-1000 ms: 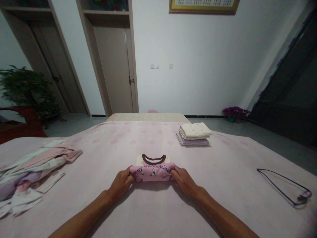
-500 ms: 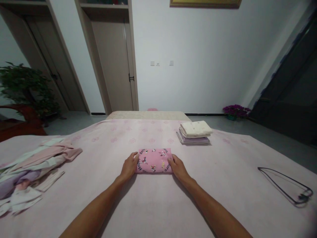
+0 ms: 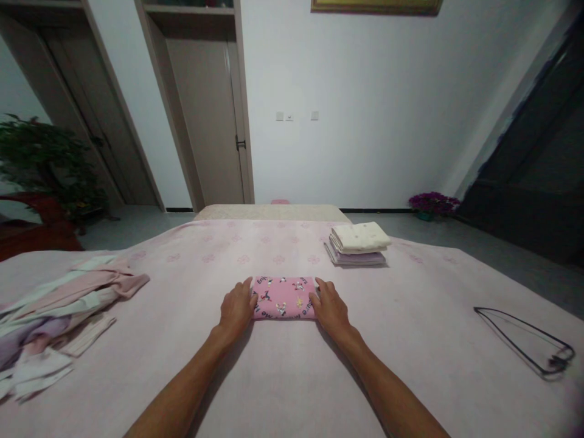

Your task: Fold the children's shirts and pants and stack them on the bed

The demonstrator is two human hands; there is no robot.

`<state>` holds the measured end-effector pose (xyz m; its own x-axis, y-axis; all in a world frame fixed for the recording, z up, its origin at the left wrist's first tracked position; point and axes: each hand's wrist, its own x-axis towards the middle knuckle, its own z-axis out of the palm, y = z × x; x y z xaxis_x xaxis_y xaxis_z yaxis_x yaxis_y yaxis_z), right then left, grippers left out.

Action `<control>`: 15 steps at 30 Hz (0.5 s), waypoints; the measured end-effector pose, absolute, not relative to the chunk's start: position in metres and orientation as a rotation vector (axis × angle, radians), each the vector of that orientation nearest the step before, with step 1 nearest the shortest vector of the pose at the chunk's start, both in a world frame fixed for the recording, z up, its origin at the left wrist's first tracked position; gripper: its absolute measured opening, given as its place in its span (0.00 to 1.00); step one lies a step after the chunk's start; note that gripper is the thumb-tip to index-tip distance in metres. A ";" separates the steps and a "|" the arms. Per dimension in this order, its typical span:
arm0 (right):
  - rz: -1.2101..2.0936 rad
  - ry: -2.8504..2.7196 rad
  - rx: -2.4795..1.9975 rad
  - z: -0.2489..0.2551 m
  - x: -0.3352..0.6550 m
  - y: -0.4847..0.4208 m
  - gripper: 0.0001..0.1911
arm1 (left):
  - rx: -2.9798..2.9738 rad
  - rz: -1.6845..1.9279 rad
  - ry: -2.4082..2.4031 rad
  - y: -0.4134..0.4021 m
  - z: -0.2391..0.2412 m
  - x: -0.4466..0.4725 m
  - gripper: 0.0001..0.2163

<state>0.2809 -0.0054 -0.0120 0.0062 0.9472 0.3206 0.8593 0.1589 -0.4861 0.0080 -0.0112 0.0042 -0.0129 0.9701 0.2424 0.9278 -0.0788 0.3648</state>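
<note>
A folded pink garment [image 3: 281, 298] lies on the flowered pink sheet [image 3: 283, 377], in the middle near the person, caught between two bare hands. The left hand [image 3: 236, 307] grasps its left end and the right hand [image 3: 332, 309] its right end, each with the thumb laid over the top; how far the other fingers reach beneath is hidden. Both forearms run out of view at the bottom. At the left, the heap of loose clothes [image 3: 86, 298] is cut off by the edge, its pieces too tangled to count. Beyond the right hand stands a stack of folded clothes [image 3: 360, 238], cream on top and lilac lower down. The black wire hanger [image 3: 515, 331] at the far right has a dark clump at one end, hard to make out. The gold picture frame [image 3: 376, 7] on the wall shows only its lower part. Dark print curves across the garment among small figures: "Enj" starts a word at the upper left, "ure" ends one by the right thumb, and the lettering along the near edge folds out of sight.
</note>
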 end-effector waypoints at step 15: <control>0.305 -2.397 -1.584 -0.012 0.255 0.008 0.35 | 2.448 0.496 1.848 0.004 -0.029 0.041 0.27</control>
<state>0.2550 0.0085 -0.0117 -0.3770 0.9215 0.0933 0.8688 0.3868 -0.3091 0.0410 0.0039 -0.0294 0.2413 0.9425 0.2311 0.9315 -0.2918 0.2172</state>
